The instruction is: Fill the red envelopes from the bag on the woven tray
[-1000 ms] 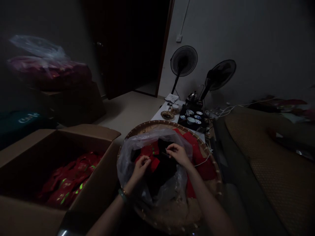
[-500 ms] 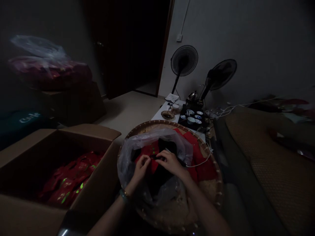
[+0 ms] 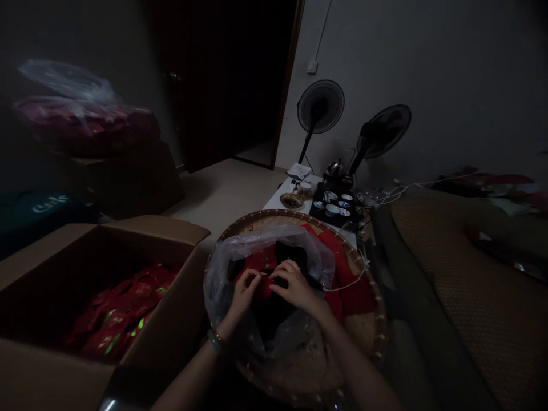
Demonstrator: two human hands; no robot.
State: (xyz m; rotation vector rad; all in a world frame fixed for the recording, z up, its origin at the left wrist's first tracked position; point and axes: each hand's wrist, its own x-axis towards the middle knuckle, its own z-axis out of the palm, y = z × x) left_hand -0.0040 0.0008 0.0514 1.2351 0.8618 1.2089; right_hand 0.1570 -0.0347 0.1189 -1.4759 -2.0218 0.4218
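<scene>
Both my hands work inside a clear plastic bag (image 3: 222, 268) that lies in a round woven basket tray (image 3: 368, 337). My left hand (image 3: 244, 294) pinches a small red packet (image 3: 262, 264) with its fingers closed. Close beside it, my right hand (image 3: 295, 285) also has its fingers curled on the same red packet. More red packets (image 3: 355, 291) lie on the tray to the right of the bag. The bag's inside is dark and hard to make out.
An open cardboard box (image 3: 55, 268) with several red packets (image 3: 115, 319) stands at the left. Behind the tray are a low table with a tea set (image 3: 334, 202) and two standing fans (image 3: 320, 108). A mat-covered seat (image 3: 471, 285) fills the right. A dark doorway (image 3: 231, 80) is behind.
My right hand has moved left and down, from the far side of the bag to meet my left hand at the red packet. The left hand has barely shifted.
</scene>
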